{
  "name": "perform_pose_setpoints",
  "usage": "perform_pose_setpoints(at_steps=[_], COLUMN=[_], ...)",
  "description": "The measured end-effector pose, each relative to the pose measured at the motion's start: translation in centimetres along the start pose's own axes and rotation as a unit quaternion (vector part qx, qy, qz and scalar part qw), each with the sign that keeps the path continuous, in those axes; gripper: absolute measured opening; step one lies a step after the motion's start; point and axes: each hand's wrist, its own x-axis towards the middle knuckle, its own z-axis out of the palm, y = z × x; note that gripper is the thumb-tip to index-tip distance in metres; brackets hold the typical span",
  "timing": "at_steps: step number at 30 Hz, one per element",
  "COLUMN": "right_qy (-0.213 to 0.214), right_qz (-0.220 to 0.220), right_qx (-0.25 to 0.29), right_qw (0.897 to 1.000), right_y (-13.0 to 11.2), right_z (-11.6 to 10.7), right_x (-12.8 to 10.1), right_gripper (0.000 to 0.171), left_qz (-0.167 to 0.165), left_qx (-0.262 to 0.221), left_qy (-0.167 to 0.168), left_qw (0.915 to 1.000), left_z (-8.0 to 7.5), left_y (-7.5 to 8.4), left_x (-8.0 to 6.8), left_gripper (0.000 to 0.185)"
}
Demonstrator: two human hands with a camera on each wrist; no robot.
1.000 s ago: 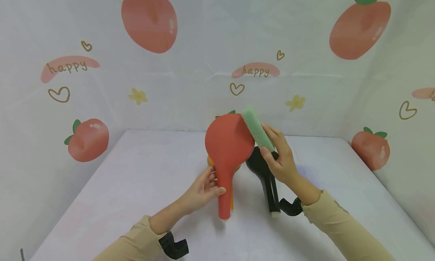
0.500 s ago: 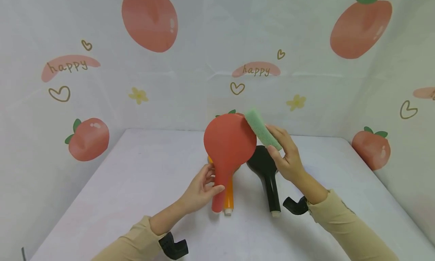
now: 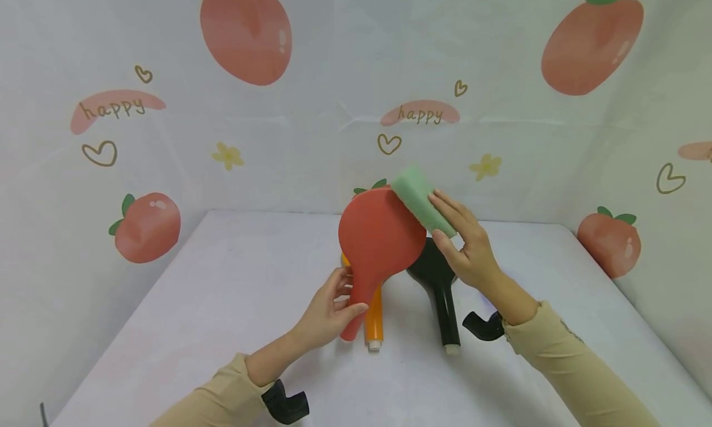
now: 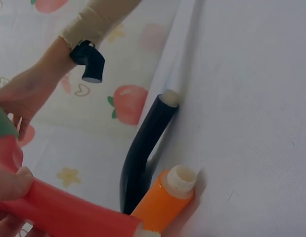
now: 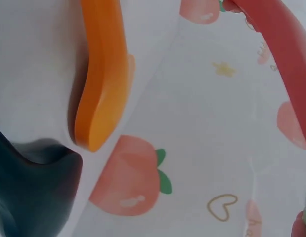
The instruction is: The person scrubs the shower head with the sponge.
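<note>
My left hand (image 3: 328,312) grips the handle of a red shower head (image 3: 381,229), holding it tilted above the table, its round head up. In my right hand (image 3: 470,248) a light green sponge (image 3: 423,204) is pinched between thumb and fingers. The sponge lies against the upper right rim of the red head. Behind the red one lies an orange shower head (image 3: 374,319), its head mostly hidden. A black shower head (image 3: 445,291) lies to its right. The left wrist view shows the orange handle (image 4: 165,197) with a white threaded end, beside the black handle (image 4: 148,133).
The white table (image 3: 250,279) meets a fruit-printed cloth wall (image 3: 311,136) at the back and sides. A black wrist mount (image 3: 286,403) sits on the left wrist, another black mount (image 3: 484,325) on the right.
The red shower head has tilted, its handle end swinging left and its head shifting slightly right, uncovering the orange handle. The sponge moved right off the black head, then back up and left along the rim.
</note>
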Motion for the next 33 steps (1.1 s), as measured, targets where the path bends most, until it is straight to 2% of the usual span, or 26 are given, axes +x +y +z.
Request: perform_pose_setpoints(at_steps=[5,11,17,23,25,28,31,33], right_qy=[0.002,0.001,0.001,-0.003,-0.007,-0.008,-0.015,-0.022], right_qz=[0.003,0.01,0.031,0.015,0.006,-0.001,0.013,0.033], right_qx=[0.016,0.004,0.0,0.007,0.006,-0.004,-0.025,-0.042], right_qw=[1.0,1.0,1.0,1.0,1.0,1.0,0.999,0.998], right_y=[0.0,0.4,0.2,-0.4,-0.7,-0.8,-0.7,-0.5], right_z=[-0.3,-0.7,-0.8,-0.7,-0.7,-0.9,-1.1,-1.3], right_x=[0.1,-0.1,0.1,0.7,0.9,1.0,0.7,0.4], right_gripper=[0.047,0.046,0.043,0.045,0.046,0.045,0.044,0.044], left_qz=[0.01,0.007,0.042,0.062,0.069,0.078,0.079,0.077], left_qx=[0.035,0.068,0.131,0.2,0.23,0.282,0.308,0.311], left_qy=[0.04,0.083,0.102,0.121,0.131,0.149,0.159,0.161], left_qw=[0.9985,0.9942,0.9853,0.9704,0.9619,0.9444,0.9347,0.9336], left_z=[-0.2,-0.5,-0.6,-0.5,-0.5,-0.6,-0.8,-0.9], left_y=[-0.2,-0.3,-0.1,-0.5,-0.8,-1.3,-1.4,-1.4], left_x=[0.0,0.0,0.1,0.2,0.2,0.3,0.3,0.3], left_gripper=[0.053,0.054,0.053,0.053,0.053,0.055,0.055,0.055])
